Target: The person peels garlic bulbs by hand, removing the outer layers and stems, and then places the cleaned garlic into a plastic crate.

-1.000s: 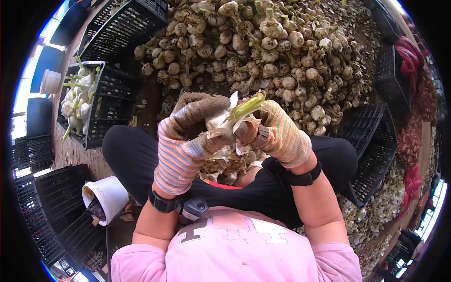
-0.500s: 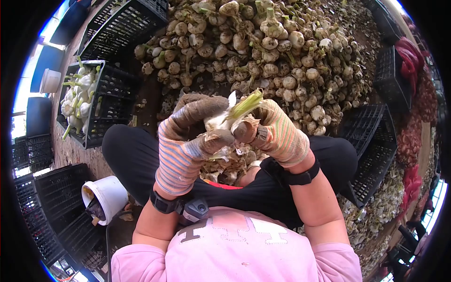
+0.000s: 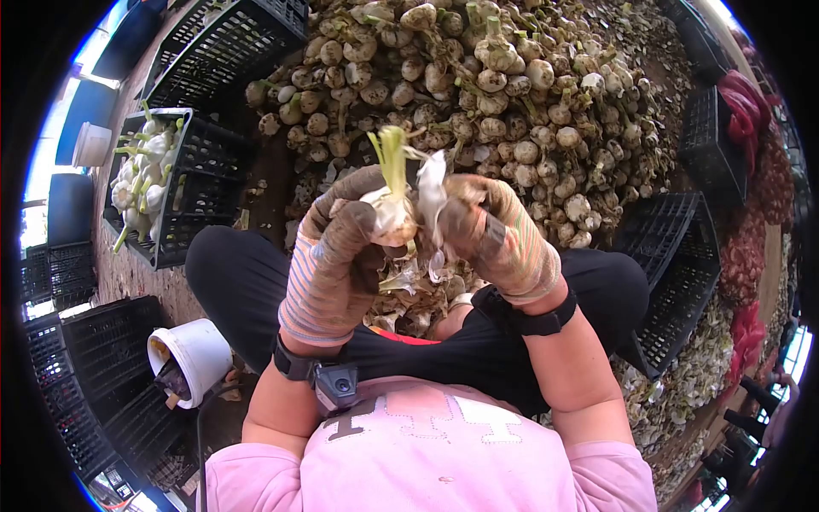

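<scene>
Between my gloved hands is a garlic bulb [image 3: 394, 212] with its green stem pointing up and away. My left hand [image 3: 337, 243], in a soiled striped glove, is closed around the bulb. A strip of white garlic skin [image 3: 432, 192] hangs from the fingers of my right hand [image 3: 490, 230], which are pinched on it. The strip stands slightly apart from the bulb. Below both hands, loose garlic peelings [image 3: 414, 307] lie in a heap between my legs.
A big pile of unpeeled garlic bulbs [image 3: 512, 111] lies ahead. At left stands a black crate [image 3: 209, 188] holding cleaned garlic. A white bucket [image 3: 200, 358] is near my left knee. Another black crate [image 3: 674, 282] sits by my right knee, with red mesh sacks [image 3: 744, 119] beyond.
The garlic's stem has swung from pointing right to pointing nearly straight away from me. My right hand has come off the bulb with a strip of skin, while my left keeps hold.
</scene>
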Demonstrator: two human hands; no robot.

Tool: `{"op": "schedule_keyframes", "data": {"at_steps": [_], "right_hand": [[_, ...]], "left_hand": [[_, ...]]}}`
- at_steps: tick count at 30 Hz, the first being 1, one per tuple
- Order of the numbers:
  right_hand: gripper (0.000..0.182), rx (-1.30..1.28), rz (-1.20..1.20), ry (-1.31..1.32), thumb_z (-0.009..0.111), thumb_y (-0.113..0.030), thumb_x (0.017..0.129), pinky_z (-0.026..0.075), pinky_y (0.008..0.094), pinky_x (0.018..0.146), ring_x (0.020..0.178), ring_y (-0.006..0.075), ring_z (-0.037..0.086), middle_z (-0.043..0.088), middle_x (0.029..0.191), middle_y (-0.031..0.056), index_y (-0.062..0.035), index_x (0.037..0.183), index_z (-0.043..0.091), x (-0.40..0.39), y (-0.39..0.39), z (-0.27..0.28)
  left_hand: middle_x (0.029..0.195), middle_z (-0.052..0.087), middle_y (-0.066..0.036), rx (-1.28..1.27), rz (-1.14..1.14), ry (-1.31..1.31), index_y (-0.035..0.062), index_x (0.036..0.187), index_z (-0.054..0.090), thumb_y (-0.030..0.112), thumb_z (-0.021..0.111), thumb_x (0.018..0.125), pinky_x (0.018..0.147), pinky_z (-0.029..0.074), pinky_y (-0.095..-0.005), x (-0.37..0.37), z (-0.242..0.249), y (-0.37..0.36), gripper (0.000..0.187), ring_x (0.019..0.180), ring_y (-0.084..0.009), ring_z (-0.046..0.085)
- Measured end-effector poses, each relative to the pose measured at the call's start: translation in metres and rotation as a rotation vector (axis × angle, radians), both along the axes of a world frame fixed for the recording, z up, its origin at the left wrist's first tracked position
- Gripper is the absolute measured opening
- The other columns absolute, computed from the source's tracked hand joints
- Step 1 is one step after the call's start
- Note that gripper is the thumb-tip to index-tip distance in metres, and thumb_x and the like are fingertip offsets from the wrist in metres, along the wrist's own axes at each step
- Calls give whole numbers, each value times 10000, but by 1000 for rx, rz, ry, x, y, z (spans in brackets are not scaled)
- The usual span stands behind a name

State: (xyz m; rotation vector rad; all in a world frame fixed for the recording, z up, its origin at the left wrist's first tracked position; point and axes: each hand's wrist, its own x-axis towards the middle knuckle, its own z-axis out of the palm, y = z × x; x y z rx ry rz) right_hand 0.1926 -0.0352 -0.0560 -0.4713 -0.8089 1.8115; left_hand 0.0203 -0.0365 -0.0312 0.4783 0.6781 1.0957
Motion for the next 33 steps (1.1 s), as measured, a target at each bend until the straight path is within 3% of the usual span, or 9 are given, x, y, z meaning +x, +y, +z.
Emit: {"op": "schedule_keyframes", "data": {"at_steps": [1, 3, 4, 9, 14, 22, 25, 30, 33], "right_hand": [[447, 2, 1, -1, 733, -350, 747, 440, 238, 718, 754, 85, 500, 556, 866, -5, -42, 1002, 533, -1, 3, -2], [794, 56, -125, -178, 749, -421, 726, 470, 231, 732, 895, 123, 556, 545, 1015, 39, -18, 1297, 373, -3, 13, -6], [819, 90, -208, -229, 766, -404, 713, 464, 238, 773, 949, 124, 537, 531, 1098, 54, -17, 1315, 366, -5, 14, -3], [674, 10, -168, 66, 782, -227, 707, 469, 212, 784, 876, 83, 549, 547, 1077, 69, 4, 1235, 433, -7, 5, 10], [469, 10, -244, -211, 694, -100, 769, 449, 241, 846, 954, 96, 541, 581, 1055, 48, 7, 1176, 488, -9, 3, 21], [528, -49, -236, -308, 738, -102, 737, 473, 279, 871, 963, 136, 590, 607, 1074, 55, -11, 1199, 498, -1, 4, 18], [598, -61, -198, -182, 745, -153, 743, 473, 274, 871, 988, 147, 582, 588, 1110, 74, -2, 1243, 455, -1, 3, 14], [728, -26, -179, -152, 766, -248, 738, 468, 282, 885, 1044, 170, 564, 558, 1161, 98, 1, 1306, 383, -2, 4, 17], [472, -68, -219, -236, 624, -47, 805, 443, 241, 842, 975, 97, 527, 559, 1095, 55, -9, 1238, 442, -4, 1, 18]], "left_hand": [[998, 639, -95, -22, 15, -45, 2, 1133, 559, 230, 707, 794, 752, 538, -287, -1, -2, 0, 434, 865, -158, 635], [986, 640, -86, -4, 32, -49, 8, 1118, 572, 209, 718, 784, 757, 533, -277, 2, -3, 1, 416, 840, -149, 633], [975, 641, -79, 56, 81, 41, 12, 1112, 579, 204, 736, 767, 768, 524, -269, 5, 0, -1, 424, 831, -141, 628], [1011, 600, -39, 325, 184, 351, 19, 1058, 620, 162, 803, 684, 855, 450, -265, 5, -3, -1, 440, 927, -125, 570], [1076, 555, -50, 385, 187, 514, 10, 1046, 627, 149, 826, 636, 861, 441, -279, 4, -3, -1, 476, 967, -136, 546], [1064, 567, -70, 513, 127, 810, -5, 1063, 619, 75, 783, 664, 847, 454, -273, 8, -5, 1, 440, 943, -139, 561], [1018, 606, -69, 148, 70, 511, -25, 1078, 603, 49, 712, 738, 823, 468, -260, 13, 11, -1, 365, 899, -125, 581], [974, 631, -68, 178, 57, 370, -38, 1087, 593, 64, 639, 813, 811, 473, -248, 11, 5, 0, 296, 871, -108, 590], [991, 623, -69, 155, 96, 349, -38, 1092, 592, 63, 622, 829, 811, 472, -247, 10, 7, 1, 283, 885, -106, 585]]}}
